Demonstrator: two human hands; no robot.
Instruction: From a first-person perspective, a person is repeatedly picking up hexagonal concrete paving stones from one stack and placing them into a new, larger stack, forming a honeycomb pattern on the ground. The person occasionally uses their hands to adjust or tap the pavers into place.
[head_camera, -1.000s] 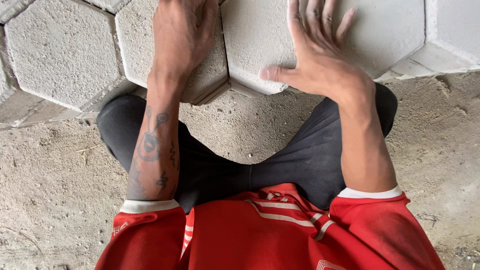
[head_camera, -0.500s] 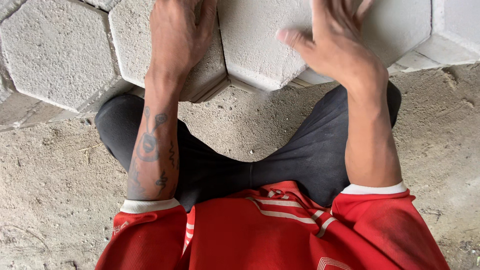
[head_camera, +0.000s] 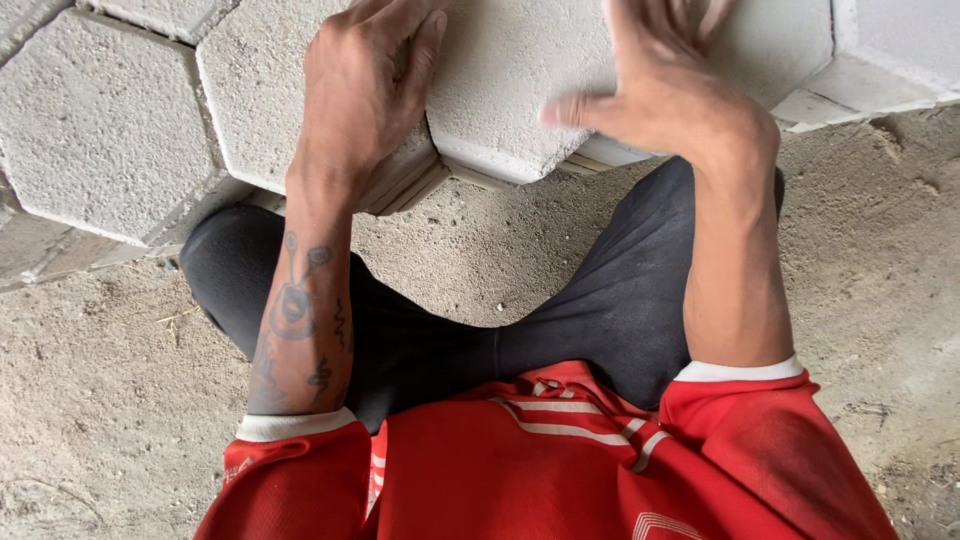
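Head view, looking straight down. The person squatted on sandy ground (head_camera: 880, 270) at the edge of a laid field of grey hexagonal concrete pavers.

Left hand (head_camera: 365, 90): lay palm-down across the joint between two pavers, the heel on the left hexagonal paver (head_camera: 250, 90) and the fingers curled over the near left edge of the middle paver (head_camera: 520, 80), gripping that edge. The forearm was tattooed, with the red sleeve's white cuff at the elbow end.

Right hand (head_camera: 670, 90): open, fingers spread, thumb pointing left; motion-blurred. It was above the right part of the middle paver. Whether the palm touched the surface could not be told from the blur. It clasped nothing.

Middle paver: its near corner overhung the sand and sat higher than the left paver beside it; a shadowed gap and a stepped edge showed beneath it at the joint. It was not bedded flush.

Surroundings: another hexagonal paver (head_camera: 100, 120) farther left, lying flat and close-jointed with its neighbour. A paler paver (head_camera: 900, 50) lay at upper right, just beside the middle one. Black trousers (head_camera: 600, 320) and a red jersey (head_camera: 540, 470) filled the lower frame.
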